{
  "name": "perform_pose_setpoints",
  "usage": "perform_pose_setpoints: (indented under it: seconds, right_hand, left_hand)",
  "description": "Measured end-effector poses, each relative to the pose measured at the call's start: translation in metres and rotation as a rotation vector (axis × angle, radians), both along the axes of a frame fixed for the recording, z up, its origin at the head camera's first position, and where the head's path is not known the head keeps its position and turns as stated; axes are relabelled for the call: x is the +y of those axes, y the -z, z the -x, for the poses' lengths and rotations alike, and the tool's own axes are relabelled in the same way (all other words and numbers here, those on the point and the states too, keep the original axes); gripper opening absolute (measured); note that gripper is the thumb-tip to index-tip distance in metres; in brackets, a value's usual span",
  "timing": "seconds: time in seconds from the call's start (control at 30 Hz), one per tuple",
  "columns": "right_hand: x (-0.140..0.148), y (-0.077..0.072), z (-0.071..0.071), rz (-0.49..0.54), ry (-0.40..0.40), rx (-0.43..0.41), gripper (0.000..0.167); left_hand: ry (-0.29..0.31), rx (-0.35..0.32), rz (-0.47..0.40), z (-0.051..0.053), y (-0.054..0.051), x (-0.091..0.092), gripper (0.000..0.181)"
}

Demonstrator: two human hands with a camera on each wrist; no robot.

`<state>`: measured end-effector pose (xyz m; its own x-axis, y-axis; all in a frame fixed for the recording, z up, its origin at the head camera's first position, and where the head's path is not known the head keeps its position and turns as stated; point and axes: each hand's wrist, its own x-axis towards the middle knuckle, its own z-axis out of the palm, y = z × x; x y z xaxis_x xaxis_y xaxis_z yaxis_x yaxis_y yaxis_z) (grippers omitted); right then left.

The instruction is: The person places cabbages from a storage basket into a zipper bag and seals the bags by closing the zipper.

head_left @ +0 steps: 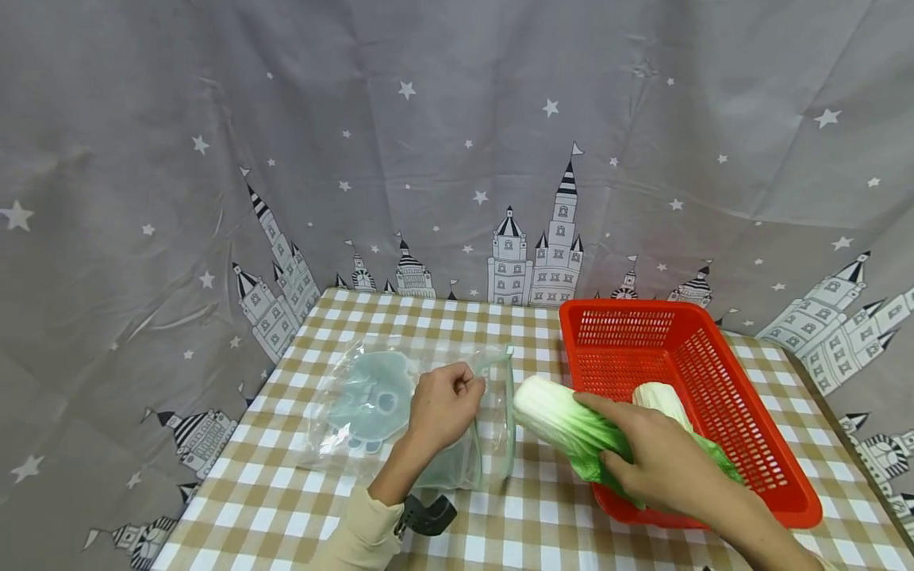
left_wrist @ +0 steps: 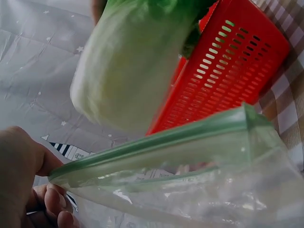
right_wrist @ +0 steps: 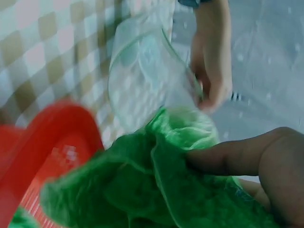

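Note:
My left hand (head_left: 444, 404) pinches the green-edged rim of a clear zip bag (left_wrist: 190, 185), whose mouth gapes toward the right. The bag lies on the table in the head view, with a pale green print on its side. In my right hand (head_left: 660, 452) is a Chinese cabbage (head_left: 564, 424), gripped around its leafy part. Its white base points left at the bag's mouth, a short way outside it. Leaves (right_wrist: 156, 180) fill the lower part of the right wrist view under my thumb. A second cabbage (head_left: 660, 400) lies in the red basket (head_left: 760, 404), partly hidden behind my right hand.
A brown-and-white checked cloth (head_left: 286, 484) covers the table. Behind it hangs a grey curtain (head_left: 443, 119) printed with castles and stars. The basket's raised rim stands at the right, beneath my right forearm. A dark band (head_left: 428, 515) is on my left wrist.

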<state>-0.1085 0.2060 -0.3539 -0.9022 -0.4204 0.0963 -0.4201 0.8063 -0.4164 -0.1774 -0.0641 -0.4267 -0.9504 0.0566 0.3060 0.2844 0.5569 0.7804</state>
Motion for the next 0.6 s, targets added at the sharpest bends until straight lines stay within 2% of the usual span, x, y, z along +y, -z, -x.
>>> perform_pose_setpoints:
  seconds: [0.3, 0.4, 0.6]
  right_hand:
    - [-0.046, 0.007, 0.005, -0.13, -0.054, 0.041, 0.055]
    - [-0.057, 0.009, 0.01, -0.115, -0.081, 0.019, 0.054]
    - [-0.073, 0.018, 0.022, -0.003, -0.109, -0.106, 0.055]
  left_hand:
    - [0.1, 0.066, -0.086, -0.005, -0.001, 0.007, 0.033]
    - [0.128, 0.067, -0.1, -0.008, -0.001, 0.009, 0.032]
    - [0.177, 0.084, -0.126, -0.011, -0.005, 0.014, 0.032]
